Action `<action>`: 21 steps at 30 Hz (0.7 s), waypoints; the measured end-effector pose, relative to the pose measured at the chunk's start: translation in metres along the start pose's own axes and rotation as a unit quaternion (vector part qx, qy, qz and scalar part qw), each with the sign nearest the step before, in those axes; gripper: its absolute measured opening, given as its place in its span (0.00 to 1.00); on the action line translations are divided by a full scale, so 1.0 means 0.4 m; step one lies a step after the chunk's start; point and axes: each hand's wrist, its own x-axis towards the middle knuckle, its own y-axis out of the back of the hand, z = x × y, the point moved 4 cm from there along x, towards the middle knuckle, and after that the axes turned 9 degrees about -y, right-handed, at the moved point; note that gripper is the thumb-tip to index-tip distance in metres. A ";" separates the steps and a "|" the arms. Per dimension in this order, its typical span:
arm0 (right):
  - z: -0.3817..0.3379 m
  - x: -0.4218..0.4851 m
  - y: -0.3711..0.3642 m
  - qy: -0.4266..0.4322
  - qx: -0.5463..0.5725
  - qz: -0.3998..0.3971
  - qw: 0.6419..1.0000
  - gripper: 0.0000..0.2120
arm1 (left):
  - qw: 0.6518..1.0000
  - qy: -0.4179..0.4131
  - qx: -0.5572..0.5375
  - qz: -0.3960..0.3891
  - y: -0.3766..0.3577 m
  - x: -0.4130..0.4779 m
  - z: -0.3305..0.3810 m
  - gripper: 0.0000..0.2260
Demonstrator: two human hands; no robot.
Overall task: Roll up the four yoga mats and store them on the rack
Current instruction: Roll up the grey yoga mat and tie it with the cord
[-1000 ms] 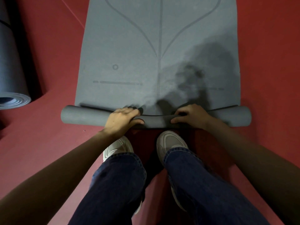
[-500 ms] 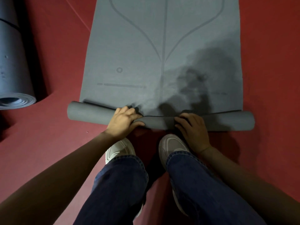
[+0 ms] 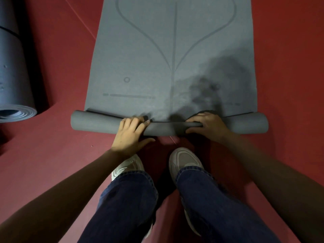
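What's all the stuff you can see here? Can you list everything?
yoga mat: one, grey with line markings, spread on the floor in the middle, its near end rolled into a tube
rolled mat: at least one, dark grey, left edge, spiral end showing
floor: one, red, under everything
shoes: two, white, just behind the tube
jeans: one pair, dark blue, bottom middle
left hand: one, fingers curled over the tube, left of its middle
right hand: one, gripping the tube, right of its middle
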 end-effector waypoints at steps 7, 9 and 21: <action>-0.008 -0.006 0.010 0.007 0.029 0.033 0.999 0.20 | 0.995 0.019 -0.054 -0.085 0.007 0.066 -0.045 0.31; -0.023 -0.042 -0.020 0.045 -0.028 0.136 0.989 0.17 | 0.989 0.034 -0.083 -0.120 0.008 0.086 -0.063 0.34; -0.004 0.019 0.015 0.006 0.022 0.079 0.997 0.25 | 0.992 0.027 -0.107 -0.055 0.024 0.106 -0.068 0.30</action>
